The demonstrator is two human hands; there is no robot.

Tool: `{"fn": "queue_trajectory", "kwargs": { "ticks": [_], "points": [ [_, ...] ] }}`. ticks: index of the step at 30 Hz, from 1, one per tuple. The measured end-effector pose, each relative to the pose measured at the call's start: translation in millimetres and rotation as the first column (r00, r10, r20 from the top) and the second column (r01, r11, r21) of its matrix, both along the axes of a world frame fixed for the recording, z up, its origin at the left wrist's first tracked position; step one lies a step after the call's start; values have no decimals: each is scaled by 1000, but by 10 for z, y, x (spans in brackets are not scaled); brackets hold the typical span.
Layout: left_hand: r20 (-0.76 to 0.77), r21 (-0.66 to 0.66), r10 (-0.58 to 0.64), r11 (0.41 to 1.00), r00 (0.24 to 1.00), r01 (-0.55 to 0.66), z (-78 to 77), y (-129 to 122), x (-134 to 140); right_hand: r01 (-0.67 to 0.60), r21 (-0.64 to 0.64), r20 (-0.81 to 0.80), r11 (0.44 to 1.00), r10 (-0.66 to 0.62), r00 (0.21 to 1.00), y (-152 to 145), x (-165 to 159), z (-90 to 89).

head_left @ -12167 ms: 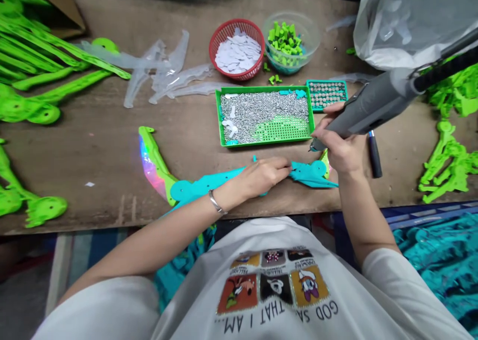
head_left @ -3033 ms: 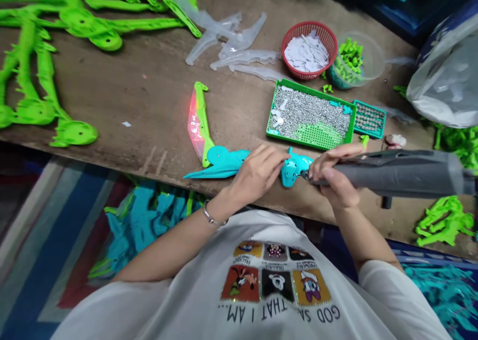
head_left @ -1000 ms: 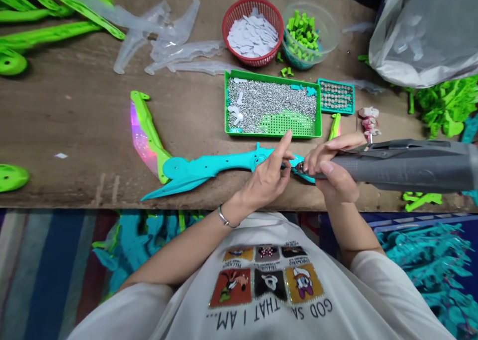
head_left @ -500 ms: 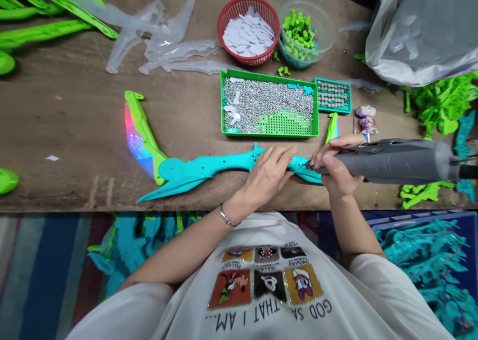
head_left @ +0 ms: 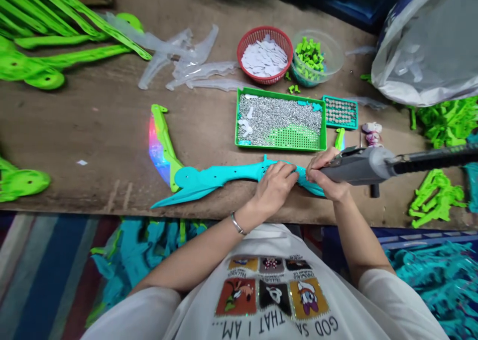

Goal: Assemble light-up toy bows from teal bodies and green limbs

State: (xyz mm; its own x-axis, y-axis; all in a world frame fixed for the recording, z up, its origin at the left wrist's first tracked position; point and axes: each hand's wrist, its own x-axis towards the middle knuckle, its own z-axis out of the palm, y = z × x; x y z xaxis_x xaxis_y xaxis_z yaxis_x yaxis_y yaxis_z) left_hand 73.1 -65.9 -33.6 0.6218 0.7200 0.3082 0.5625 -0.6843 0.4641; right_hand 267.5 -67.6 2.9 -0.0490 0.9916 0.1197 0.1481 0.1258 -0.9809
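A long teal plastic toy part (head_left: 212, 174) lies near the table's front edge. At its left end, a lime green arm (head_left: 167, 148) with a translucent edge glows red and blue. My left hand (head_left: 275, 185) rests on the teal part right of its middle, fingers curled over it. A grey electric screwdriver (head_left: 354, 167) is gripped near its front end by my right hand (head_left: 328, 175). The tool lies nearly level, its nose toward the teal part's right section; fingers hide the bit. Another lime green piece (head_left: 339, 138) with a glowing edge shows behind my right hand.
Behind the toy stands a green tray (head_left: 295, 138) of small screws, beside a small teal tray (head_left: 340, 126) of round metal pieces. Farther back are a red basket (head_left: 239, 54) of white pieces and a clear bowl (head_left: 337, 56). Lime green parts (head_left: 436, 195) lie at right.
The whole view has shifted, so the table sits lower and farther right. The screwdriver's rear end has swung, showing its black cable. My left fingers are more curled over the teal part.
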Motion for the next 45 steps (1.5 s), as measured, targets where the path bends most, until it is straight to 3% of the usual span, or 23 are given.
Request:
{"fn": "queue_trajectory", "kwargs": {
  "ticks": [4,6,8,11,16,21,31,36,41,45],
  "points": [
    [7,38,11,999,1000,-11,-12,-16,27,-171,44,-59,984,174,983,237,-89,265],
    [12,76,18,997,1000,-19,-12,-29,50,-107,189,-167,976,140,976,403,-227,372],
    [30,102,13,995,999,-16,-2,-59,57,44,306,-273,951,43,961,577,-410,401],
    [122,108,-35,994,992,22,22,-144,-12,171,317,-298,933,-73,952,800,-665,287],
    [244,121,-108,989,964,80,32,-335,-327,191,280,-248,941,-121,961,967,-837,-1],
    [271,110,-65,993,960,36,3,-404,-545,196,263,-245,944,-131,961,999,-846,-82],
    [303,161,-45,987,952,-4,-172,-373,-523,176,234,-172,956,-137,975,1023,-843,-113],
    [340,161,-39,987,939,-18,-222,-373,-517,187,286,-212,940,-128,969,991,-846,84],
    [398,131,-20,991,917,-35,-247,-383,-490,72,292,-312,954,23,950,792,-1086,403],
    [418,97,-26,995,908,-16,-325,-407,-476,-104,284,-388,953,214,897,609,-1395,362]
  ]
}}
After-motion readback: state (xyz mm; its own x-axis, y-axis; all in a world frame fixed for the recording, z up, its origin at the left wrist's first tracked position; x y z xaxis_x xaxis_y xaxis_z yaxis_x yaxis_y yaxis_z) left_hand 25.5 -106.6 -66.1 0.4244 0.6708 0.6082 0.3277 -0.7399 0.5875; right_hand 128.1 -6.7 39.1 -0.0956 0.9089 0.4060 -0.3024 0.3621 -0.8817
